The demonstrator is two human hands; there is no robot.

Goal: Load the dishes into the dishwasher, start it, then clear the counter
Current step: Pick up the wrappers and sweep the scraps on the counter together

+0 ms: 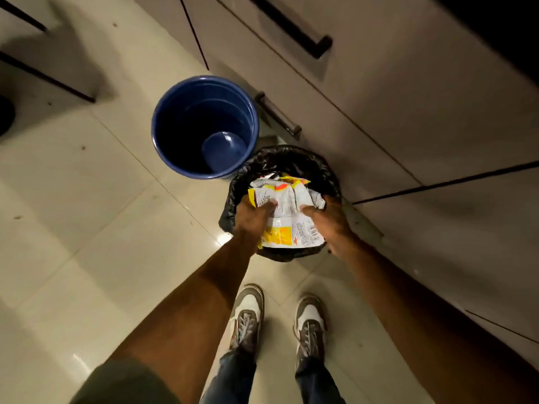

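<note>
Both hands (253,215) (329,223) gripping wrappers (287,196), over bin (291,158)

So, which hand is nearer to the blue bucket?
Left. The left hand grips the wrappers close beside the blue bucket; the right hand grips them farther right, over the black-lined bin.

A blue bucket (180,135) stands upright on the glossy pale tile floor (87,199), its round bottom visible from above. Beige cabinet fronts (408,112) run along the right, split by dark seams. One carries a long dark bar handle (291,27), and a shorter handle (278,113) sits near the bucket's rim. Small dark specks (83,147) dot the tiles. A dark rounded shape (5,115) shows at the left edge.
</note>
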